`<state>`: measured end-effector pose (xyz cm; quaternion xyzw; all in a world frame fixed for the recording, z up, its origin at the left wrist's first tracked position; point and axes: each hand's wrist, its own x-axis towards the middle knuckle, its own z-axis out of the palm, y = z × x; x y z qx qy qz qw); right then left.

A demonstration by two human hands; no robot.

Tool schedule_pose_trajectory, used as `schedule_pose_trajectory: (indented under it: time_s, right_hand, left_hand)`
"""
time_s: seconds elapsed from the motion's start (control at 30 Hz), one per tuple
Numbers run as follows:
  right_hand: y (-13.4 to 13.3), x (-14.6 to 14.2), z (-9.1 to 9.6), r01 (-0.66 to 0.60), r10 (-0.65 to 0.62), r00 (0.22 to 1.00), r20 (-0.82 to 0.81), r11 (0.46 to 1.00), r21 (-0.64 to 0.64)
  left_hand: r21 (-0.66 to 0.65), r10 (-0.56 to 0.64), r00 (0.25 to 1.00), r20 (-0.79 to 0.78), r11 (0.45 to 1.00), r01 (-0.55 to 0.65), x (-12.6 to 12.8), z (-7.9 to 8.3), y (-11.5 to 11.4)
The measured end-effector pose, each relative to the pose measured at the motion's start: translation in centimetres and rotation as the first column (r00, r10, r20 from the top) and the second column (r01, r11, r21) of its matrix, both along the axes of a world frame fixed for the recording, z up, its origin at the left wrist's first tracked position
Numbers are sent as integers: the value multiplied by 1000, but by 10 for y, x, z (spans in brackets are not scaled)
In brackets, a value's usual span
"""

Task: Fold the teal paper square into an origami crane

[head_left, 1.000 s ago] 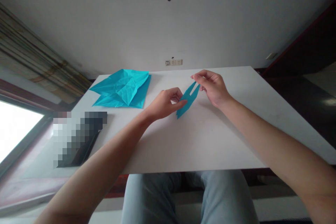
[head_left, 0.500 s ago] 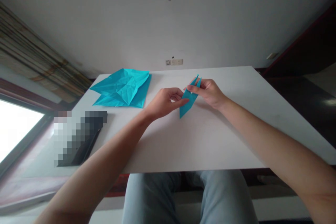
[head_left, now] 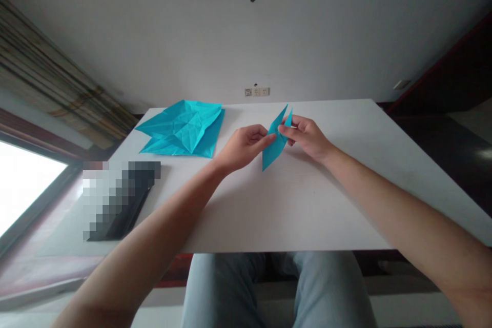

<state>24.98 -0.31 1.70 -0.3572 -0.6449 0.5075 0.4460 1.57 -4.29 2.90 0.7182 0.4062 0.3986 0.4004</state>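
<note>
A small folded piece of blue origami paper (head_left: 273, 150) is held above the white table, one sharp point downward and two narrow points upward. My left hand (head_left: 246, 146) pinches its left side, thumb on the front face and the other fingers behind. On the right, my right hand (head_left: 305, 136) grips the paper near the base of the right upper point, its thumb in front. The fingertips behind the paper are partly hidden.
A creased, partly opened blue paper (head_left: 180, 125) rests on a flat blue sheet (head_left: 218, 130) at the table's back left. A dark, pixelated object (head_left: 123, 210) lies at the left edge. The white table (head_left: 292, 215) meets a wall with sockets (head_left: 257, 92).
My left thumb has moved up the folded paper. The two upper points now stand wider apart, with the left one showing more of its face. The view has shifted slightly.
</note>
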Motion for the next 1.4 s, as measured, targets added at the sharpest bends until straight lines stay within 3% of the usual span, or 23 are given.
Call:
schedule_pose_trajectory:
  time_s: [0.23,0.43,0.63,1.2,1.4]
  right_hand:
    - [-6,-5,-3,-44,41,998,40,996,82]
    - [-3,-1,-4,-3,-1,999,43,995,102]
    - [1,2,0,-21,26,997,-70,997,74]
    - [4,6,3,94,-81,982,-169,993,73]
    - [2,4,3,141,-126,987,-96,975,174]
  left_hand:
    - [87,13,998,69,996,-19,-1,-5,6]
    - [58,20,996,92,998,-25,-2,-8,8]
    - [-13,20,997,75,1000,-19,-4,-10,10]
    - [-11,39,996,84,999,-39,-2,-11,10]
    - [26,77,993,93,996,-80,-1,-10,7]
